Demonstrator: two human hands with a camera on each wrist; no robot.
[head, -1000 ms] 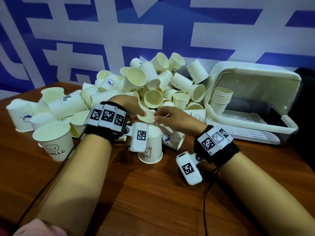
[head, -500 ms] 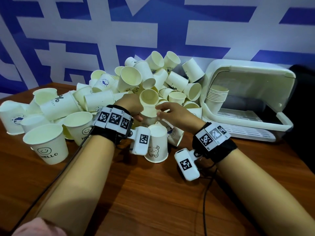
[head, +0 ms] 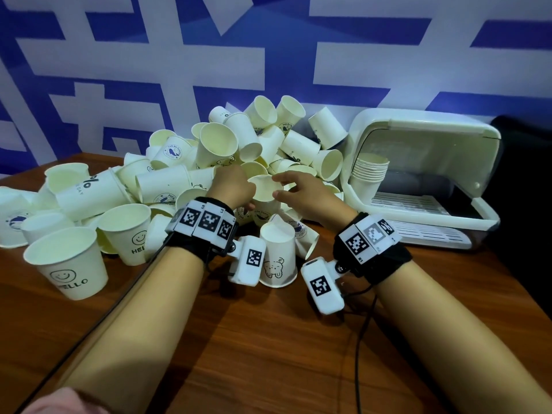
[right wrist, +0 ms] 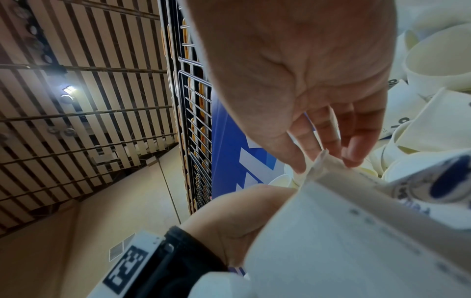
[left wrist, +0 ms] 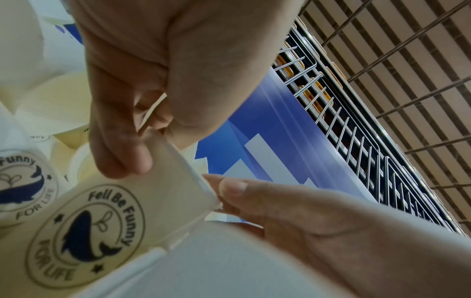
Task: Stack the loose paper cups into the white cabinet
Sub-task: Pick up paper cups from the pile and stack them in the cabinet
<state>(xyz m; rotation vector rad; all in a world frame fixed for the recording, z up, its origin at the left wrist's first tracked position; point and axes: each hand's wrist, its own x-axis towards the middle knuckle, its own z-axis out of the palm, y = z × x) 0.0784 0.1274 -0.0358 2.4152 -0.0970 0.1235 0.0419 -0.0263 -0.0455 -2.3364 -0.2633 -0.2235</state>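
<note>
Meanwhile, at a wooden table (head: 268,354) heaped with loose paper cups (head: 239,144), a person works both hands on one upright cup (head: 264,191) at the front of the pile. The left hand (head: 231,186) pinches the cup's near-left rim; the left wrist view shows thumb and fingers curled over the lip of a cup printed with a whale logo. The right hand (head: 301,192) meets the opposite rim with its thumb, fingers (right wrist: 354,145) loosely spread and only lightly touching the paper edge, more steadying than gripping. The white cabinet (head: 424,174) stands open to the right of the pile, a nested stack of cups (head: 369,174) already upright inside its left end.

Judging from this, the step in hand is lifting one cup free for nesting. Doing it well probably means holding the rim gently so the thin paper keeps its round mouth, raising it straight up to avoid dragging neighbouring cups off the heap, and keeping it mouth-up to drop squarely onto the stack.
</note>
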